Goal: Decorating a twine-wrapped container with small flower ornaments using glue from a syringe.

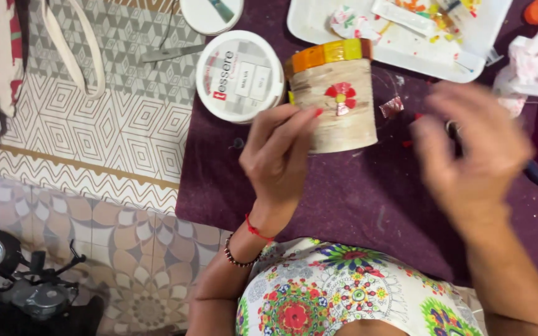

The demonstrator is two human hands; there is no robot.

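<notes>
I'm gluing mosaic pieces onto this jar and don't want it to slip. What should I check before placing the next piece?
1. Jar steadied: ok, the left hand has its fingers on the jar's side.
2. Flower facing up: ok, the red petals with a yellow centre are in plain view.
3. Rim tiles seated: ok, the orange and yellow row runs unbroken along the visible edge.
4. Right hand holding a piece: cannot tell, it is blurred.
5. Supplies within reach: ok, the white tray of scraps lies just beyond the jar.
6. White tub closed: ok, its lid is on.
</notes>
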